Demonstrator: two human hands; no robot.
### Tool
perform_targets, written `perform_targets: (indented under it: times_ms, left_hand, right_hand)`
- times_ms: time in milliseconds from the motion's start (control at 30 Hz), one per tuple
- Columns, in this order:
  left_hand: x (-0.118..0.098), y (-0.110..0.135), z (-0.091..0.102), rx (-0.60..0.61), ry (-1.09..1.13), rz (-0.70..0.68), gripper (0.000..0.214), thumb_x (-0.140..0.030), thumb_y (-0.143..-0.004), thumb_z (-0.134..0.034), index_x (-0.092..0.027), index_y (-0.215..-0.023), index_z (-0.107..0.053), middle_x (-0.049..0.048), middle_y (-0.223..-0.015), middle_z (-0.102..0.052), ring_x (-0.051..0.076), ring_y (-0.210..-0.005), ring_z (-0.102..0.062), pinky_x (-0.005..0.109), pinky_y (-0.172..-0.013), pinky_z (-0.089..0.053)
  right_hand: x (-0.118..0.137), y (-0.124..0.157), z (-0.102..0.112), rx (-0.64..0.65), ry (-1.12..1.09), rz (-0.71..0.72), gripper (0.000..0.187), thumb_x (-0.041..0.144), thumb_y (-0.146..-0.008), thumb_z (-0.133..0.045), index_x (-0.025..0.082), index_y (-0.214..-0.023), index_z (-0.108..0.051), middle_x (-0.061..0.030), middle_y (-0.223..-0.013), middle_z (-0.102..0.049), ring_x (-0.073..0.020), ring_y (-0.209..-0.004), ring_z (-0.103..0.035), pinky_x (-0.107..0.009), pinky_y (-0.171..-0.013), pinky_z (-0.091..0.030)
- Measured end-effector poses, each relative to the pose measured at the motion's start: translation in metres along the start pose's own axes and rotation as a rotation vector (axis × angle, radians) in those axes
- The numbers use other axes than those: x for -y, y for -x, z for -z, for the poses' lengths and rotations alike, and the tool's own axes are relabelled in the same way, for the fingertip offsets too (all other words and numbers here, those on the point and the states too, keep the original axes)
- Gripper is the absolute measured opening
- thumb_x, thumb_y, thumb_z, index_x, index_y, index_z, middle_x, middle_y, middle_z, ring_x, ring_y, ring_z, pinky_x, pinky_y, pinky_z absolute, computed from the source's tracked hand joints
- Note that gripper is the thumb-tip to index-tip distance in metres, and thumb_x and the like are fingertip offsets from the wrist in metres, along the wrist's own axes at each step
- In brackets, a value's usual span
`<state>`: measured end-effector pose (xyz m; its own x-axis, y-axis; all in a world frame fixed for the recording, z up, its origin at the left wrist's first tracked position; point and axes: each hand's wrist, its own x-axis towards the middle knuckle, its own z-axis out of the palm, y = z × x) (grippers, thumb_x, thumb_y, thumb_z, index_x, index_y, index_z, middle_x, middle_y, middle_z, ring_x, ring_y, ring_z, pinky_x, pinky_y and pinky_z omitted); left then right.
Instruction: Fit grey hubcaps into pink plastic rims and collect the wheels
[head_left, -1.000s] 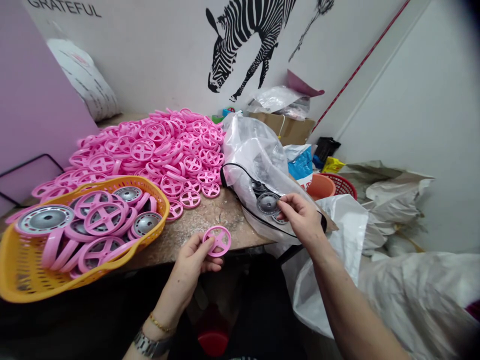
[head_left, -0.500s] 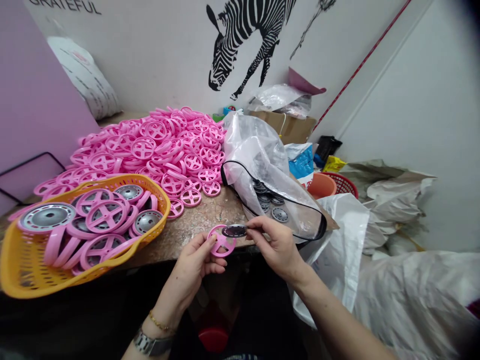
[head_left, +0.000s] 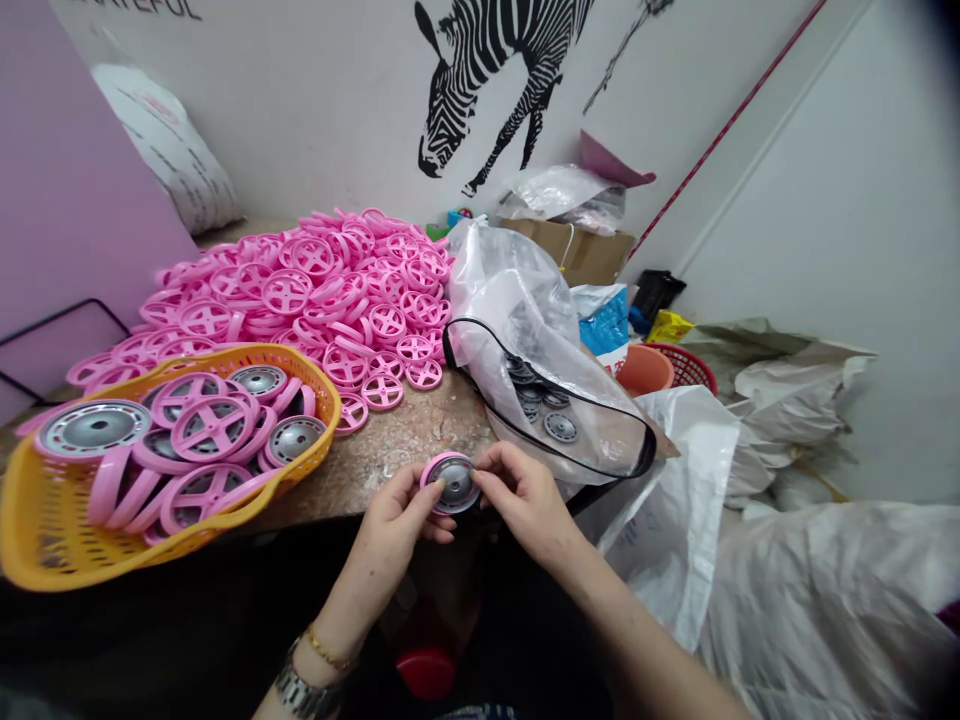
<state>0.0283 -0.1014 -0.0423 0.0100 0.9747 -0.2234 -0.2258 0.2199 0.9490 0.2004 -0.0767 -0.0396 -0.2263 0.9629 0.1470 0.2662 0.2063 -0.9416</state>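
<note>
A pink plastic wheel rim [head_left: 427, 467] is gripped at its left side by my left hand [head_left: 401, 510], the thumb lying over its front. Against the face of that rim lies a silver-grey hubcap disc [head_left: 458, 484], covering most of it. My right hand [head_left: 521, 490] pinches the right edge of the disc between thumb and fingers. Both hands are in front of the table edge. Whether the disc is fully seated in the rim I cannot tell.
Left stands a yellow basket [head_left: 60, 540] of pink wheels, several with silver discs. Behind it spreads a heap of pink rims [head_left: 300, 280]. A clear plastic bag [head_left: 517, 290] with loose discs lies on the table [head_left: 405, 440]. White sacks [head_left: 840, 590] fill the right side.
The disc has moved left and turned its face toward me, from beside the rim to lying over it. My right hand has come closer to my left.
</note>
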Motion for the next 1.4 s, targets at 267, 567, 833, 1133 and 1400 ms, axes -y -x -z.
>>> perform_targets:
  times_ms: [267, 567, 833, 1133, 1400]
  left_hand:
    - [0.004, 0.006, 0.001, 0.106, -0.109, -0.092, 0.029, -0.041, -0.083, -0.068, -0.017, -0.100, -0.068, 0.0044, -0.087, -0.069, 0.018, -0.069, -0.069, 0.029, -0.060, -0.060]
    - [0.003, 0.014, -0.005, 0.141, -0.244, -0.208, 0.023, -0.041, -0.090, -0.058, -0.021, -0.097, -0.069, 0.0052, -0.087, -0.066, 0.023, -0.073, -0.069, 0.031, -0.059, -0.059]
    - [0.009, 0.010, -0.004, 0.099, -0.335, -0.212, 0.026, -0.042, -0.092, -0.053, -0.020, -0.098, -0.067, 0.0035, -0.080, -0.064, 0.019, -0.058, -0.066, 0.028, -0.050, -0.055]
    - [-0.004, 0.012, 0.000, 0.084, -0.372, -0.207, 0.044, -0.033, -0.087, -0.060, -0.023, -0.130, -0.054, 0.0048, -0.097, -0.067, 0.018, -0.063, -0.066, 0.031, -0.055, -0.058]
    - [0.000, 0.015, 0.005, 0.019, -0.332, -0.249, 0.046, -0.031, -0.087, -0.059, -0.019, -0.131, -0.054, 0.0016, -0.078, -0.067, 0.017, -0.054, -0.062, 0.029, -0.049, -0.055]
  right_hand:
    - [0.005, 0.004, -0.002, 0.068, -0.167, -0.048, 0.016, 0.032, -0.086, -0.063, 0.020, -0.095, -0.066, 0.0000, -0.086, -0.066, -0.0150, -0.080, -0.061, -0.025, -0.072, -0.047]
    - [0.009, 0.010, -0.008, 0.023, -0.192, -0.022, 0.009, 0.027, -0.081, -0.064, 0.019, -0.079, -0.063, 0.0028, -0.071, -0.057, -0.0134, -0.068, -0.052, -0.025, -0.065, -0.042]
    - [0.000, 0.008, -0.018, -0.032, -0.265, -0.053, 0.013, 0.030, -0.081, -0.064, 0.018, -0.075, -0.061, 0.0036, -0.065, -0.054, -0.0121, -0.062, -0.049, -0.024, -0.061, -0.039]
    - [0.006, -0.002, -0.021, 0.089, -0.489, -0.136, 0.018, 0.030, -0.076, -0.069, 0.019, -0.088, -0.062, 0.0025, -0.077, -0.062, -0.0129, -0.071, -0.056, -0.023, -0.063, -0.045]
    - [0.014, -0.003, -0.025, 0.079, -0.442, -0.060, 0.011, 0.020, -0.076, -0.065, 0.019, -0.087, -0.062, 0.0032, -0.077, -0.061, -0.0127, -0.073, -0.056, -0.024, -0.068, -0.046]
